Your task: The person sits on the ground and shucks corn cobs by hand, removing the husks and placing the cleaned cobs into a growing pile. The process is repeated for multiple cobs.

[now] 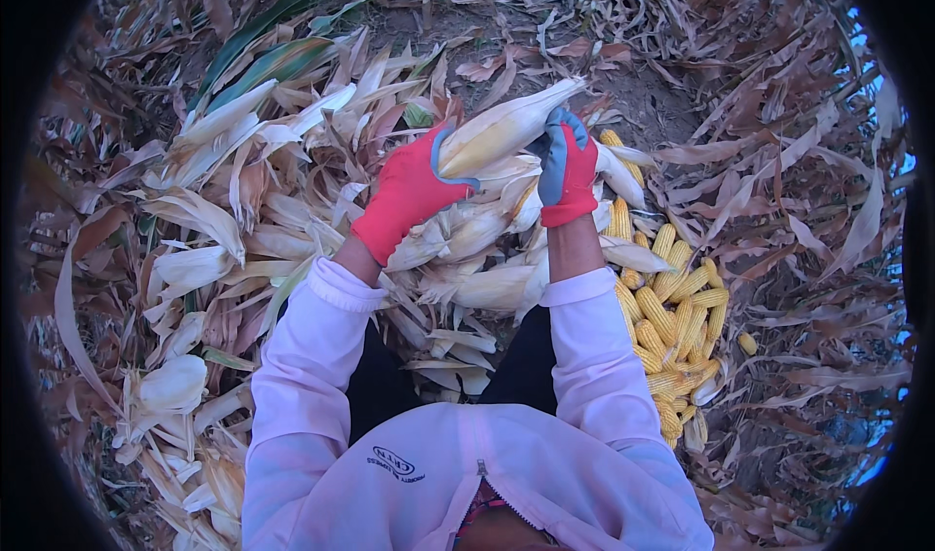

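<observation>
My left hand [414, 186], in a red glove with grey palm and fingers, is closed round the thick lower end of an ear of corn [511, 123]. The ear is wrapped in pale dry husk and tilts up to the right. Beside its upper part is my right hand [570, 166], gloved the same way, with its fingers curled in. What those fingers hold, if anything, is hidden. Under both hands lie several more unhusked ears [492, 286]. To the right, bare yellow cobs [672, 308] are heaped beside my right forearm.
Loose, peeled husks [195, 225] cover the ground on the left, with green leaves [263, 64] at the upper left. Dry brown stalks and leaves [808, 201] lie along the right. Bare soil [653, 103] shows beyond my hands. A small cob piece [747, 343] lies apart from the heap.
</observation>
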